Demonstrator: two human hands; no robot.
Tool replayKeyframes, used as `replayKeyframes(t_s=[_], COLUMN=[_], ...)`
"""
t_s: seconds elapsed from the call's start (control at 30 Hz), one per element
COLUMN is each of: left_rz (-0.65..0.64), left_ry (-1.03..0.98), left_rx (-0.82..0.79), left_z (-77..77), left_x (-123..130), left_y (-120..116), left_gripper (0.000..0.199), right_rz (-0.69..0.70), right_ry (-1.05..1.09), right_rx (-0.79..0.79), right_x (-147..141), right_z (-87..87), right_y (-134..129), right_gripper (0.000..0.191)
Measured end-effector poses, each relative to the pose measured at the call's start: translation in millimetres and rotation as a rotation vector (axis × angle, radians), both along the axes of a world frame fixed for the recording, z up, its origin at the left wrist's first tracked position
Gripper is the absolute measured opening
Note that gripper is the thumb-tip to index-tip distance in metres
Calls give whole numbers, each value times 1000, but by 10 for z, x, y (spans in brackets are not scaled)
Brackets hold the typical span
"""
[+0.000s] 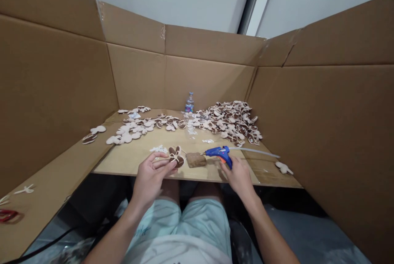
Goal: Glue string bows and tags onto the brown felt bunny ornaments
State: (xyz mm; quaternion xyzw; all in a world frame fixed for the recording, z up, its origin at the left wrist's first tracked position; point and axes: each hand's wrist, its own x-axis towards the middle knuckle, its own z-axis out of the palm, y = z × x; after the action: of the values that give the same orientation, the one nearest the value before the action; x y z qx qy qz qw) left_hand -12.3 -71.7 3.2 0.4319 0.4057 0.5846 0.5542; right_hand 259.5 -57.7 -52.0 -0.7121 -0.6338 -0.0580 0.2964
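Observation:
Pinched between thumb and fingers of my left hand point(154, 171) is a small brown felt piece point(176, 157) with a cream bow on it, held just above the board's front edge. My right hand point(238, 173) grips the handle of a blue glue gun point(220, 152) with an orange trigger. Its nozzle points left and rests at or just over a brown block point(196, 159). Some small white bits point(159, 149) lie behind my left hand. A clear glue stick point(257, 151) sticks out from the back of the gun.
Brown and white felt pieces point(234, 120) form a large heap at the back right, with white ones point(132, 130) spread at left. A plastic bottle point(189, 103) stands against the cardboard wall point(191, 77). Red-handled scissors or a similar tool point(8, 214) lie far left.

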Motion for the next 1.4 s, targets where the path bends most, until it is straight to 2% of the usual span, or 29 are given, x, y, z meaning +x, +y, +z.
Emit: replayKeyframes(t_s=[0.2,0.37,0.43,0.53,0.6,0.67,0.77,0.9,0.97,1.13,1.27,1.4], left_rz=[127,248,276,290,299,312,312,311,317,297,289,275], left_ry=[33,43,46,61,72,83,99,102,94,93,102,109], left_rx=[64,122,127,127,136,153,170,169,172,181,181,179], left_z=[79,124,126,118,113,110,105,101,102,105,87,66], left_x=[-212,-397,-448,-486,-494,-500,-518,-544,-546,-532,-533,-528], left_y=[112,201,221,224,214,203,197,207,208,203,213,223], left_gripper=[39,34,31,28,26,24,22,22,21,19,20,23], right_rz=[4,-1,78,360,516,581,591,588,587,595,578,518], right_ry=[6,11,15,8,7,8,-2,-42,-65,-102,-51,71], right_rx=[-37,11,27,-19,-61,-94,-141,-207,-232,-248,-174,-66], right_x=[104,25,-171,-645,-998,-1299,-1582,-1706,-1724,-1771,-1786,-1735], right_z=[-196,-127,-79,-48,-49,-46,-18,19,16,-38,-72,-83], right_y=[147,97,69,80,162,312,593,851,903,949,989,1024], right_gripper=[30,36,31,18,22,24,23,15,13,23,14,20])
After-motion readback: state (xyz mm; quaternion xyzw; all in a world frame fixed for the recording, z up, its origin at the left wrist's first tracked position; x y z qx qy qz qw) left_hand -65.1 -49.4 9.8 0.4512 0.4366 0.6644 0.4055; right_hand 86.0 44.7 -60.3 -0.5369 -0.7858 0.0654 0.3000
